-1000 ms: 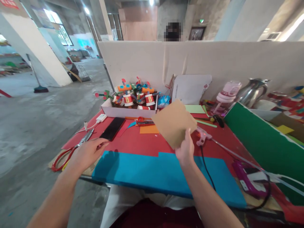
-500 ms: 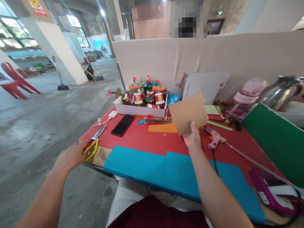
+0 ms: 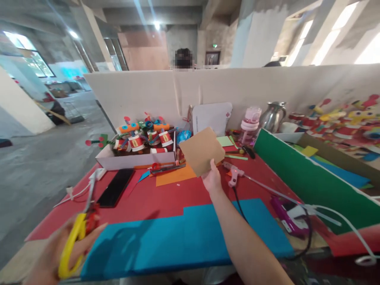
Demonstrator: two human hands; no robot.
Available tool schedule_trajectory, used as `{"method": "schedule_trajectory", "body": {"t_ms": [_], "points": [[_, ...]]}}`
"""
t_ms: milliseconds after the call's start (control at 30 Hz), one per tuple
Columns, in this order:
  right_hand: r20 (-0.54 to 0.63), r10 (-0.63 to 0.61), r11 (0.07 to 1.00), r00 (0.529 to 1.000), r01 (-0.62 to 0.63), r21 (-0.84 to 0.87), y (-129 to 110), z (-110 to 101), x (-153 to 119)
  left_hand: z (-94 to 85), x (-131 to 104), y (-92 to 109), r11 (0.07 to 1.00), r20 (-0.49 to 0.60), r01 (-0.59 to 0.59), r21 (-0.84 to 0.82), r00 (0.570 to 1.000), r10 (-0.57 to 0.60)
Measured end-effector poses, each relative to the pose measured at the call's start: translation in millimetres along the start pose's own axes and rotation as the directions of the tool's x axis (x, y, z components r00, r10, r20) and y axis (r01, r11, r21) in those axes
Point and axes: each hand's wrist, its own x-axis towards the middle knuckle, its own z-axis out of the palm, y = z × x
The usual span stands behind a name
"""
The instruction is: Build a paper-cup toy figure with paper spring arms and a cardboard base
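Observation:
My left hand (image 3: 50,253), blurred at the lower left, is closed on a pair of scissors (image 3: 77,229) with yellow and red handles. Their blades point away from me, above the red table covering. In my right hand (image 3: 211,181) is a piece of brown card (image 3: 202,150), pinched at its lower edge with the thumb on top and held up over the table. Blue sheets (image 3: 166,241) lie along the front edge below both hands. Right of the card rests a pink glue gun (image 3: 234,173), its red light on.
A black phone (image 3: 116,188) lies on the left. Behind it, a white box (image 3: 136,161) holds several paper-cup figures. Another pair of scissors (image 3: 168,169) rests on orange paper (image 3: 169,177). A green-sided box (image 3: 297,178) and a purple power strip (image 3: 289,217) stand right; a white partition (image 3: 142,89) rises behind.
My left hand has lifted the yellow-handled scissors and brought them nearer me. The brown card stays raised in my right hand. My view has turned to the right.

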Motion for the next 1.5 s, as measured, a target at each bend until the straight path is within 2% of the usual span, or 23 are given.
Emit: {"method": "schedule_trajectory", "body": {"t_ms": [67, 133, 167, 233, 300, 333, 400, 500, 633, 967, 1233, 1500], "points": [[-0.002, -0.023, 1.000, 1.000, 0.023, 0.016, -5, -1, 1, 25.5, 26, 26, 0.995, 0.010, -0.054, -0.087, 0.998, 0.055], [-0.002, -0.085, 0.996, 0.996, 0.085, 0.036, -10, -2, 2, 46.8, 49, 61, 0.942, 0.024, -0.206, -0.264, 0.975, 0.220], [-0.003, -0.119, 0.992, 0.993, 0.119, 0.044, -13, -2, 2, 55.0, 60, 82, 0.914, 0.021, -0.303, -0.270, 0.947, 0.320], [-0.013, -0.170, 0.984, 0.985, 0.171, 0.056, -17, -3, 4, 66.0, 75, 122, 0.881, 0.046, -0.451, -0.141, 0.886, 0.461], [-0.045, -0.188, 0.980, 0.981, 0.191, 0.061, -20, -4, 6, 72.2, 81, 153, 0.877, 0.090, -0.472, 0.093, 0.881, 0.464], [-0.065, -0.194, 0.978, 0.979, 0.198, 0.066, -20, -4, 7, 74.6, 80, 164, 0.870, 0.106, -0.453, 0.196, 0.891, 0.441], [-0.093, -0.202, 0.974, 0.975, 0.210, 0.083, -21, -6, 9, 79.5, 75, 174, 0.840, 0.138, -0.460, 0.288, 0.888, 0.439], [-0.097, -0.185, 0.976, 0.978, 0.194, 0.094, -22, -6, 9, 87.6, 68, 170, 0.818, 0.180, -0.469, 0.332, 0.883, 0.433], [-0.043, -0.177, 0.982, 0.983, 0.179, 0.054, -23, -4, 5, 93.4, 69, 159, 0.803, 0.189, -0.479, 0.355, 0.878, 0.441], [0.080, -0.125, 0.992, 0.989, 0.127, -0.023, -9, 10, -10, 87.9, 69, 159, 0.803, 0.239, -0.486, 0.345, 0.873, 0.426], [0.168, -0.130, 0.981, 0.977, 0.152, -0.122, -6, 9, -15, 91.2, 69, 159, 0.854, 0.251, -0.444, 0.273, 0.889, 0.382], [0.153, -0.141, 0.974, 0.978, 0.165, -0.154, -3, 9, -13, 105.2, 70, 150, 0.831, 0.158, -0.544, 0.115, 0.836, 0.525]]}}
